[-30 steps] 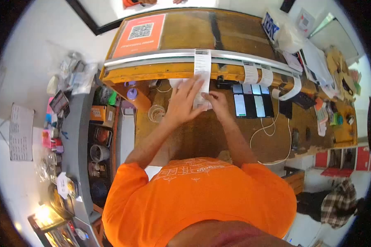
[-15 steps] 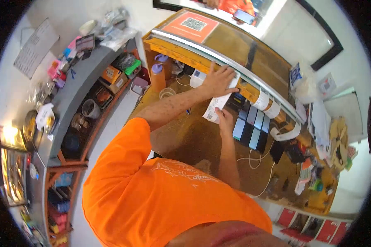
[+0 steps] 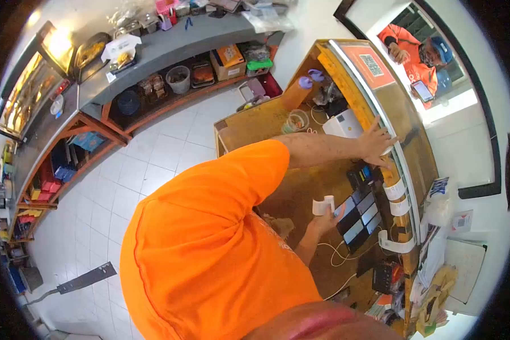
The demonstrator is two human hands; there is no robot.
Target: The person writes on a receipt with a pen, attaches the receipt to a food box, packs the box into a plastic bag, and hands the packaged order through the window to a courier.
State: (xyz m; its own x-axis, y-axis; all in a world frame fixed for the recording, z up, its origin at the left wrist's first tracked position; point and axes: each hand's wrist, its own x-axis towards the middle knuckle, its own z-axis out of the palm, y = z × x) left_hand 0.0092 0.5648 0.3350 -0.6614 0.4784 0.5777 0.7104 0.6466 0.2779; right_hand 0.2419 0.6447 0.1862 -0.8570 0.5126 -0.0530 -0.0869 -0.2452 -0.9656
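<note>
My left hand [image 3: 377, 146] reaches across to the counter's metal-edged front and rests near its rail, fingers spread; a little white shows under the fingers, too small to make out. In my right hand [image 3: 322, 222] is a curled paper receipt [image 3: 323, 205], held low over the brown desk. Right beside that hand lies a group of smartphones [image 3: 354, 232] with lit screens. Behind my left forearm stands a white receipt printer [image 3: 344, 124]. Other paper slips [image 3: 395, 191] hang from the wooden rail.
Beyond the counter window, a person in orange [image 3: 413, 62] holds a phone [image 3: 423, 90]. An orange bottle [image 3: 296, 93] and a clear cup [image 3: 298, 120] stand on the desk [image 3: 243, 127]. White cables [image 3: 337, 255] trail across it. A grey shelf counter [image 3: 181, 42] lines the back left.
My view has turned left, shifting the desk rightward. The receipt was stretched between both hands; now it is curled in my right hand, lower down, while my left hand lies spread at the rail.
</note>
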